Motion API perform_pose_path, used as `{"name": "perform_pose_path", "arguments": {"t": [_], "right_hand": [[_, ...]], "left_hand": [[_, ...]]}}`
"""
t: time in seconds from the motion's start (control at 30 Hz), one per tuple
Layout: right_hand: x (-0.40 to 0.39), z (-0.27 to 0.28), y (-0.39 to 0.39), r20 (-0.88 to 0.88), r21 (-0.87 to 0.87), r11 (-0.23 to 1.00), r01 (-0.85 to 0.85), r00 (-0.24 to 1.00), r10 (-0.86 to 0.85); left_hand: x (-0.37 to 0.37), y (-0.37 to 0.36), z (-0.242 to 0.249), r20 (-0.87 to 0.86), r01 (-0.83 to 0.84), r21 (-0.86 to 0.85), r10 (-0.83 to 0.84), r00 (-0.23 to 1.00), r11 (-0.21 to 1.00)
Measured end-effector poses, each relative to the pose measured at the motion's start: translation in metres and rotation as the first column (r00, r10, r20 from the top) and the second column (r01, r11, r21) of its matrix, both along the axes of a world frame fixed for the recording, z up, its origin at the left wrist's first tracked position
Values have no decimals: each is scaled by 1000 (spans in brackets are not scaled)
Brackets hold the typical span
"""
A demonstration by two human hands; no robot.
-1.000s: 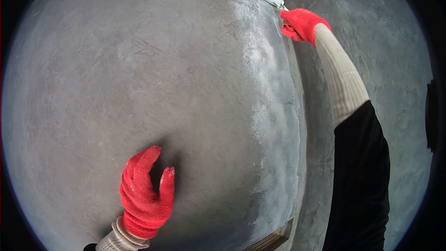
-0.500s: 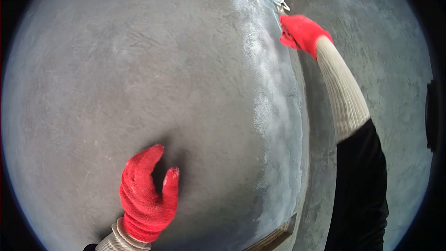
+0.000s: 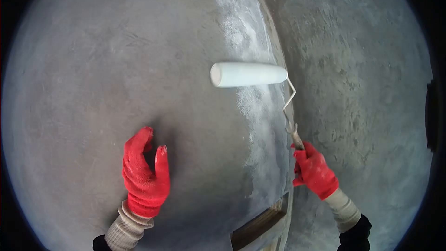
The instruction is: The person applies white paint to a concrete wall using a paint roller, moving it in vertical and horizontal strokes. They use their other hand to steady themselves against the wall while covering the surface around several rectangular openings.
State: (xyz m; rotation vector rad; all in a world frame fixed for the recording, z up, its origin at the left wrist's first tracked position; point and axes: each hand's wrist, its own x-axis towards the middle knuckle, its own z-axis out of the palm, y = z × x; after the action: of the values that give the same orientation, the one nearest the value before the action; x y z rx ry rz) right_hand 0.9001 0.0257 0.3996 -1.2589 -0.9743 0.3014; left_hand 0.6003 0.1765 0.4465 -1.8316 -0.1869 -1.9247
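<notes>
A white paint roller (image 3: 250,74) lies across a strip of whitish wet coating (image 3: 267,144) on the grey wall (image 3: 186,32), near the corner. Its bent wire frame runs down to a handle, and my right hand (image 3: 315,169), in a red glove, is closed around that handle at the right of the corner. My left hand (image 3: 146,174), also red-gloved, is at the lower left with thumb and fingers apart and nothing between them. It is close to the wall and casts a shadow there.
A second grey wall (image 3: 362,88) stands to the right of the corner. At the bottom, near the corner, is a recessed opening with a brown edge (image 3: 258,227). A dark object (image 3: 431,116) shows at the far right edge.
My right hand has come down from the top with the roller, which now shows whole and nearly level. My left hand has shifted slightly up in view.
</notes>
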Motion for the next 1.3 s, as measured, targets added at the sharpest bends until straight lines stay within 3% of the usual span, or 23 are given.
{"name": "perform_pose_path", "arguments": {"t": [0.13,0.2,0.3,0.4,0.53,0.63,0.8,1.03,1.17,1.3], "right_hand": [[-30,-14,-10,-37,-39,999,-25,999,24],[-42,10,-8,104,36,998,-58,993,54],[-53,45,-2,122,81,990,-116,987,106],[-55,43,1,90,105,990,-98,992,88],[-63,-24,-10,-34,71,996,-48,998,50],[-55,-93,-26,-162,-20,999,-31,986,27],[-46,-195,-57,-359,-191,981,-20,932,-51],[-25,-302,-91,-412,-319,946,-52,907,-89],[1,-321,-86,-280,-362,929,-75,959,-32],[29,-303,-66,-218,-402,908,-122,975,35]], "left_hand": [[-2,0,-4,-24,58,-59,-60,998,997],[-5,1,-5,-12,108,-77,-109,994,991],[-20,-7,-10,35,170,-63,-168,985,983],[-49,-15,-22,54,161,-49,-159,986,986],[-88,-20,-41,51,103,-94,-99,994,990],[-114,-29,-52,-6,-46,-104,45,999,994],[-133,-25,-67,-55,-134,-158,126,990,978],[-140,-10,-87,-67,-221,-142,214,975,965],[-133,-11,-84,-31,-274,-179,273,962,945],[-136,-6,-84,-17,-276,-200,279,960,940]]}}
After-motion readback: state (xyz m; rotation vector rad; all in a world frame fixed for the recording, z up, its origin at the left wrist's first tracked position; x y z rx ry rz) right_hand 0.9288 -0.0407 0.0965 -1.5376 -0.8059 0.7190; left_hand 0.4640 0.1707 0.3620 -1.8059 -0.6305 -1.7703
